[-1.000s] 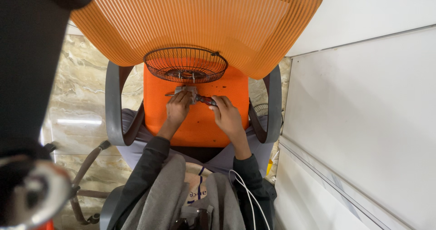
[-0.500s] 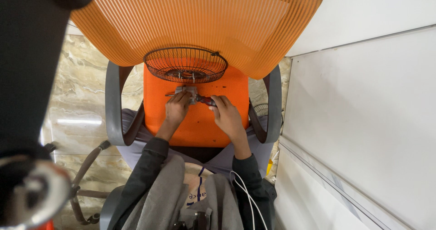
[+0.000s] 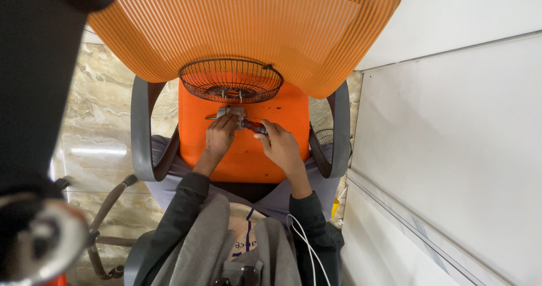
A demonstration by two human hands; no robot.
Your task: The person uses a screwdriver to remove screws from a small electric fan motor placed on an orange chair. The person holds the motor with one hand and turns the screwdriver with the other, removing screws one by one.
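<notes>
On the orange mesh chair seat [image 3: 243, 156] my left hand [image 3: 219, 134] holds a small grey metal part [image 3: 230, 112] with a thin shaft sticking out to the left. My right hand [image 3: 280, 146] grips a red-and-black handled screwdriver [image 3: 254, 127] whose tip points into that part. Just beyond both hands, a dark wire fan guard [image 3: 231, 80] lies bowl-like on the seat against the backrest. A few small dark bits lie on the seat right of the part.
The orange mesh backrest [image 3: 248, 26] fills the top. Grey armrests [image 3: 142, 129] flank the seat. A white panel [image 3: 451, 145] stands to the right, marble floor [image 3: 96, 128] to the left, and another chair's dark back [image 3: 34, 83] at far left.
My right hand has shifted slightly left along the screwdriver toward the grey part. The left hand and fan guard stay put.
</notes>
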